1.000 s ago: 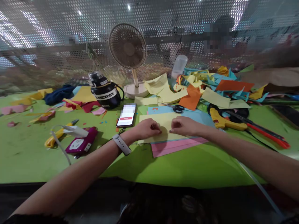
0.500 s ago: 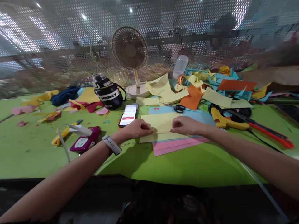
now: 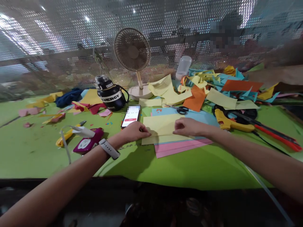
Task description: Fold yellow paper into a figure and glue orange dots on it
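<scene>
A pale yellow sheet of paper [image 3: 163, 126] lies in front of me with a crease or narrow fold across its lower part. My left hand [image 3: 137, 131] pinches the crease near the sheet's left edge. Further right, my right hand [image 3: 187, 127] grips the same crease with thumb and curled fingers. Pink paper [image 3: 175, 150] and blue paper [image 3: 204, 118] stick out from beneath the yellow sheet. A phone [image 3: 131, 116] with a lit screen lies just beyond my left hand. Dark-handled scissors [image 3: 181, 110] rest past the sheet's far edge.
A fan [image 3: 132, 52] and a black bottle [image 3: 111, 96] stand at the back. Coloured paper scraps [image 3: 213, 80] pile up at back right. A yellow glue gun [image 3: 233, 123] and a red-handled tool [image 3: 279, 137] lie right; a purple power strip [image 3: 88, 142] and yellow cutter [image 3: 67, 136] lie left.
My left hand has slid a little to the left along the crease. My right hand stays at about the same spot on the paper. The view has shifted slightly.
</scene>
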{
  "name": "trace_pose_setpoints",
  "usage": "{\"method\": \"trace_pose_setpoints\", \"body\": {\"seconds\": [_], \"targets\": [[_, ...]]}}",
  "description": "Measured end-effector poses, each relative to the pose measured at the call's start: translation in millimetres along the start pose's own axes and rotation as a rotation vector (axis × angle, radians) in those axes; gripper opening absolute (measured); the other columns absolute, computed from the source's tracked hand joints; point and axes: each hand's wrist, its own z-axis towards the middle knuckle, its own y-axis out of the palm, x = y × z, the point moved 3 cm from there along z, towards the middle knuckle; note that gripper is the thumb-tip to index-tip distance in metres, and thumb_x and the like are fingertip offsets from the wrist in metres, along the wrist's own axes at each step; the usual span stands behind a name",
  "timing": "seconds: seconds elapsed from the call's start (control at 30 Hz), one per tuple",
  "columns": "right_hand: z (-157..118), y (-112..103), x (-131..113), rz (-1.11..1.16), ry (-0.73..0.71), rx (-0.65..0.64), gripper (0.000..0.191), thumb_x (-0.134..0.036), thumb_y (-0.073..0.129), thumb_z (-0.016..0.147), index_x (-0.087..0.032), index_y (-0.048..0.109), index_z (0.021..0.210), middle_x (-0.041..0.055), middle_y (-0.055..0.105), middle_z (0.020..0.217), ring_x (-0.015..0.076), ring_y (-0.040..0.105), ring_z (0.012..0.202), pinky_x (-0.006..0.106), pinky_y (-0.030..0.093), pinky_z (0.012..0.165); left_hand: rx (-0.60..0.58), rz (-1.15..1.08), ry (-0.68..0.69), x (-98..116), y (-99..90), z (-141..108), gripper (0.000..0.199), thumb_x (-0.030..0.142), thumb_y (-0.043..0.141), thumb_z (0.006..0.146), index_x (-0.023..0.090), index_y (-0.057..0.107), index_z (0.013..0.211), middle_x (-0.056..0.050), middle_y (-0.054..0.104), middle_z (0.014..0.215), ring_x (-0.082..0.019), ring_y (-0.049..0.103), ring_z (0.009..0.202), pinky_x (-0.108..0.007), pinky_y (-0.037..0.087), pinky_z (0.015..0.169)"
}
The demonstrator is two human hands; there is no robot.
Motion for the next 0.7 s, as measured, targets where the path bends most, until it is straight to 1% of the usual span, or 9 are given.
{"method": "trace_pose_setpoints", "body": {"seconds": [0.17,0.27,0.4,0.5,0.57,0.63,0.67,0.7], "targets": [[1,-1,-1,-0.017,0.008,0.004,0.017,-0.034,0.062,0.075,-0.018,0.059,0.072,0.004,0.065,0.077,0.0157,0.053,0.066,0.025,0.034,0.055,0.004,-0.023,-0.019,-4,-0.5,-3,0.025,0.041,0.062,0.068,0.018,0.07,0.066,-0.004,0.068,0.064,-0.015,0.053,0.058,-0.026,0.038,0.053],[1,-1,-3,-0.014,0.02,-0.004,0.016,-0.034,0.062,0.075,-0.018,0.06,0.073,0.003,0.064,0.072,0.0153,0.052,0.064,0.025,0.033,0.054,0.003,0.025,-0.048,-3,-0.3,-4,0.027,0.041,0.06,0.068,0.016,0.07,0.07,-0.006,0.069,0.067,-0.016,0.055,0.06,-0.027,0.039,0.054],[2,-2,-3,-0.003,0.02,-0.024,0.017,-0.035,0.061,0.075,-0.018,0.06,0.074,0.0027,0.063,0.071,0.0156,0.052,0.064,0.025,0.033,0.052,-0.038,0.092,-0.051,2,-2.1,1,0.021,0.034,0.06,0.066,0.015,0.07,0.069,-0.006,0.069,0.066,-0.018,0.057,0.06,-0.027,0.038,0.053],[4,-2,-1,0.006,0.012,-0.039,0.018,-0.036,0.062,0.074,-0.018,0.059,0.075,0.0032,0.063,0.072,0.0157,0.053,0.065,0.024,0.034,0.053,-0.082,0.167,-0.024,9,-5.1,5,0.017,0.028,0.06,0.063,0.015,0.069,0.069,-0.006,0.069,0.067,-0.02,0.058,0.062,-0.028,0.039,0.054],[5,-2,1,0.012,0.01,-0.047,0.02,-0.037,0.062,0.073,-0.017,0.059,0.075,0.0034,0.064,0.073,0.0157,0.053,0.065,0.024,0.035,0.053,-0.082,0.228,0.017,17,-5.9,5,0.02,0.025,0.059,0.064,0.015,0.069,0.078,-0.008,0.069,0.077,-0.021,0.059,0.068,-0.028,0.04,0.057],[6,-2,2,0.017,0.01,-0.054,0.022,-0.039,0.062,0.073,-0.017,0.059,0.075,0.0034,0.064,0.073,0.0157,0.054,0.065,0.024,0.036,0.053,-0.07,0.29,0.07,28,-3.7,4,0.027,0.019,0.055,0.065,0.016,0.066,0.09,-0.009,0.068,0.09,-0.021,0.059,0.077,-0.028,0.041,0.061],[7,-1,3,0.02,0.01,-0.057,0.022,-0.039,0.061,0.073,-0.017,0.059,0.075,0.0032,0.065,0.073,0.0157,0.054,0.065,0.024,0.036,0.053,-0.072,0.32,0.096,33,-1.2,3,0.029,0.016,0.054,0.065,0.017,0.065,0.092,-0.009,0.068,0.093,-0.021,0.058,0.079,-0.028,0.041,0.063],[7,-1,3,0.022,0.01,-0.06,0.023,-0.04,0.061,0.072,-0.017,0.059,0.075,0.003,0.065,0.073,0.0158,0.054,0.066,0.024,0.036,0.053,-0.084,0.349,0.117,38,2.0,3,0.027,0.014,0.052,0.066,0.017,0.065,0.089,-0.009,0.067,0.093,-0.021,0.058,0.08,-0.028,0.04,0.064]]}}
